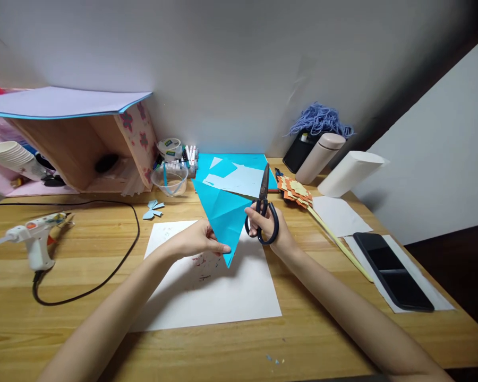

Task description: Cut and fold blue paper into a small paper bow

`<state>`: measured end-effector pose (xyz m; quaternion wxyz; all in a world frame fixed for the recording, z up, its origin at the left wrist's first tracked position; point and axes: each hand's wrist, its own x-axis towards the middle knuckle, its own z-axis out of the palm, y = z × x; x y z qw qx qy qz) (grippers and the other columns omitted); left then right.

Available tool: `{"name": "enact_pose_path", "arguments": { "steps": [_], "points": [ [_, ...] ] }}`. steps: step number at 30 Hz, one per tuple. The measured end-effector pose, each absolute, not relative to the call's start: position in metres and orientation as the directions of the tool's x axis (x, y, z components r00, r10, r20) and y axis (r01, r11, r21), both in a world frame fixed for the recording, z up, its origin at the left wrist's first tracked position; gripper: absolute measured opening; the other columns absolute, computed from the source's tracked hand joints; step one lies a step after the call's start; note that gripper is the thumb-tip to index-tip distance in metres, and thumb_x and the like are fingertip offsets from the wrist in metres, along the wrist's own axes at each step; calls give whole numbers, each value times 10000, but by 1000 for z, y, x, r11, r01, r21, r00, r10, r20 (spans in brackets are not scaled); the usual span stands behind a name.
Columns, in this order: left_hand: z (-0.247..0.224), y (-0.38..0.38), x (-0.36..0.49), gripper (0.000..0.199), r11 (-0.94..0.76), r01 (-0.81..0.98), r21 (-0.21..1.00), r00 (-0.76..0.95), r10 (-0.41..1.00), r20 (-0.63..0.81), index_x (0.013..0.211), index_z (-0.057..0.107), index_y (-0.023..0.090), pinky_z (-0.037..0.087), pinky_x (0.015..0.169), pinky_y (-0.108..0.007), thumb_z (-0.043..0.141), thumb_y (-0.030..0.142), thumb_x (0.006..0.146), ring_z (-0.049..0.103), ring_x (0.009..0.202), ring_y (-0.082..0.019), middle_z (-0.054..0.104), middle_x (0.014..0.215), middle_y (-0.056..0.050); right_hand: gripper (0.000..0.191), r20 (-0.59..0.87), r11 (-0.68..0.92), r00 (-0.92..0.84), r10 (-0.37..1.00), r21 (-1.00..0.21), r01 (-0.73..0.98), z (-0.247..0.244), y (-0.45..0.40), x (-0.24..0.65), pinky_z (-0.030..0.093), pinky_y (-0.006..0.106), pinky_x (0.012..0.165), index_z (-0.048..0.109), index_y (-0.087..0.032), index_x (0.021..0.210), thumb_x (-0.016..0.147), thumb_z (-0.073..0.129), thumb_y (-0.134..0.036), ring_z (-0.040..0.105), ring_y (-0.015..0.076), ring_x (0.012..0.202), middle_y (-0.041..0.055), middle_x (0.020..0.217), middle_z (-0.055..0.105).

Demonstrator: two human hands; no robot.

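Note:
A folded blue paper triangle [224, 209], creased across its middle, hangs point down above a white sheet [239, 297]. My left hand [199, 239] pinches it near its lower point, thumb in front. My right hand [271, 225] grips black-handled scissors [264, 185] by the handles, blades pointing up and away from me. The blades look closed together. The right thumb and fingertips are at the triangle's right corner; whether they pinch the paper too, I cannot tell. Marks in red and black show on the white sheet beneath.
Left lies a glue gun [40, 241] with its looping black cord [137, 228]. Behind are a box [135, 138], a clear plastic cup [170, 179], markers [190, 155] and blue sheets [255, 159]. On the right are a paper flower [295, 191], a tumbler [319, 158] and a phone [392, 270].

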<state>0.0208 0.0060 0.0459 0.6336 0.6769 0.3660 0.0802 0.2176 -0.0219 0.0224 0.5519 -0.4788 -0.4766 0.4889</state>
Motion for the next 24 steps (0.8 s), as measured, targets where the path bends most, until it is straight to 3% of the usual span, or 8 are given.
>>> {"name": "enact_pose_path", "arguments": {
  "steps": [8,13,19,24],
  "points": [
    [35,3,28,369,167,363,917,632,679,-374,716,643,121,487,677,-283,631,490,700,630,654,-166,684,726,-78,258,42,45,-73,996,-998,52,20,-26,215,359,196,397,485,-176,711,756,636,-380,462,87,362,-68,402,483],
    [41,8,24,338,81,287,954,470,856,-214,669,633,127,485,597,-259,697,458,635,595,599,-152,661,658,-53,269,21,31,-109,994,-995,93,31,-29,217,359,202,399,474,-177,702,738,650,-377,460,89,365,-65,412,484],
    [50,7,25,336,42,140,989,356,930,-90,674,632,130,493,543,-252,688,460,650,591,581,-152,651,645,-44,317,9,12,-47,999,-999,47,29,-33,209,361,212,392,482,-183,737,712,662,-443,447,92,356,-77,419,460],
    [47,2,32,406,134,15,991,270,953,-133,638,621,125,519,574,-278,657,529,660,605,571,-158,650,616,-44,335,-5,5,-88,996,-993,115,21,-37,204,354,215,407,485,-178,630,714,659,-452,466,97,377,-51,416,485]
  ]
}}
